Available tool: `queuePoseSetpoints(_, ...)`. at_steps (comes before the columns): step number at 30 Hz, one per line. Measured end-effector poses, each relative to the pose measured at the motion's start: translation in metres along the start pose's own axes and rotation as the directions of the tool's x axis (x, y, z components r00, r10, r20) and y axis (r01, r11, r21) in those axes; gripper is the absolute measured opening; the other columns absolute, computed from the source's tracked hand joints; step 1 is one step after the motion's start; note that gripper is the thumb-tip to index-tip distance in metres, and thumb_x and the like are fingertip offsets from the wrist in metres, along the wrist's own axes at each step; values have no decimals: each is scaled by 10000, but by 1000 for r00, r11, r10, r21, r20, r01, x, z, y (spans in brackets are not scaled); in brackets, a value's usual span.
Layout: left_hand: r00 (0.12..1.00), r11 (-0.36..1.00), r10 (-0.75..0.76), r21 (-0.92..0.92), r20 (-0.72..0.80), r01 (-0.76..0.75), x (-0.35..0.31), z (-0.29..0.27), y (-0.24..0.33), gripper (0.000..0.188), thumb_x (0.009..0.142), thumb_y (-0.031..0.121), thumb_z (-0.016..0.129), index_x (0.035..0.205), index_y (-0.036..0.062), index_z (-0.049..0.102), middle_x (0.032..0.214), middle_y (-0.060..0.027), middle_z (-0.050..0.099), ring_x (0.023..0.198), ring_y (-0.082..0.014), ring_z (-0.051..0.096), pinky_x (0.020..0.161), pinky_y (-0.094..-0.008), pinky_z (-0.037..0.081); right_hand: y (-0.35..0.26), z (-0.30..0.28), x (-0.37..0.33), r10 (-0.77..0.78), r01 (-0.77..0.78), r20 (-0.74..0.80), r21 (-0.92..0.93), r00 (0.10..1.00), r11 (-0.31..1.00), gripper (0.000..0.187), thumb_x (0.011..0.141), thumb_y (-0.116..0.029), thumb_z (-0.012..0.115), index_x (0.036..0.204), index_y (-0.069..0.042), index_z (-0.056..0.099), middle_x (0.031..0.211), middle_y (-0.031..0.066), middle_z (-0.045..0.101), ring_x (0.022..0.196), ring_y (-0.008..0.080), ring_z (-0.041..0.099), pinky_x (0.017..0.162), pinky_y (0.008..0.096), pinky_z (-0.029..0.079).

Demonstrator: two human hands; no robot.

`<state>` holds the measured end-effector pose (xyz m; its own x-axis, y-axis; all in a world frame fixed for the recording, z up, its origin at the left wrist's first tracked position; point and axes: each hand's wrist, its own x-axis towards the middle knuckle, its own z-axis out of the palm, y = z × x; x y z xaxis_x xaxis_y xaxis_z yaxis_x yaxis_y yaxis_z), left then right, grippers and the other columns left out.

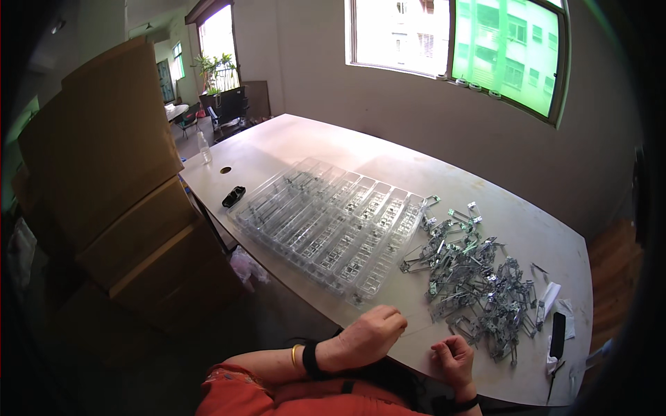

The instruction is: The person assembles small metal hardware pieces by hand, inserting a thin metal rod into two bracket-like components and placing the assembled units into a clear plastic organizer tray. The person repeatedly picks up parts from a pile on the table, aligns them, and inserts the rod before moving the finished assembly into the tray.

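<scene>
My left hand (372, 338) is at the table's front edge, its fingers curled in and pointing right. What they hold, if anything, is hidden. To its right my right hand (455, 360) is closed, thumb against the fingers, and I cannot make out anything between them. Beyond the right hand lies a loose heap of small silvery metal brackets (479, 284). Clear plastic trays (322, 232) with rows of long compartments lie ahead of my left hand. Metal parts show in many of the compartments. Neither hand touches the heap or the trays.
The pale table (409, 173) runs away to the far left. On it are a black object (234, 197), a clear bottle (204, 148) and, at the right, a black bar-shaped object (558, 335) on white wrapping. Cardboard boxes (104, 173) stand stacked left of the table.
</scene>
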<state>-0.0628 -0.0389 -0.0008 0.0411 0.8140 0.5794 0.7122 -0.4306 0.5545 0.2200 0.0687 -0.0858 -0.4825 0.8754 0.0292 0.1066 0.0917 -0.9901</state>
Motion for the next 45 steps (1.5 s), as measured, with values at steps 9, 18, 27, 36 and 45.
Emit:
queuePoseSetpoints(9,969,991,-104,54,-224,119,47,-78,-19,75,962,-5,786,1032,-10,762,983,-154,748,888,-292,744,780,-379,591,3,1,0,-18,18,16,22,1000,1000,135,1087,-138,752,1043,-31,683,947,64,797,766,100,722,723,269,594)
queuePoseSetpoints(18,812,904,-300,123,-500,410,106,-169,-104,108,1003,76,776,1009,-29,800,812,-83,791,730,-106,703,669,-301,568,3,1,-1,-21,21,17,-10,1000,1000,148,1072,-144,777,1020,-20,715,880,35,773,757,89,709,709,262,568)
queuePoseSetpoints(27,744,736,-331,335,-581,589,127,-246,-194,149,875,130,744,855,1,815,816,-216,796,751,-319,797,765,-412,630,7,0,-1,-39,39,35,-2,999,999,109,1079,-111,752,1046,-23,697,916,41,774,764,91,702,714,266,570)
queuePoseSetpoints(36,704,552,-529,438,-474,710,143,-227,-244,169,847,161,765,905,20,837,840,-172,816,779,-253,785,780,-375,620,1,0,0,0,0,45,-12,999,1000,117,1087,-121,745,1068,-22,684,939,60,782,754,99,705,699,257,567)
queuePoseSetpoints(45,646,463,-656,468,-391,753,165,-207,-262,137,861,113,757,939,64,859,1003,-242,821,998,-374,817,933,-422,642,-6,0,-1,8,-6,35,-47,999,999,122,1085,-124,746,1073,-21,682,942,65,784,750,101,714,687,258,567)
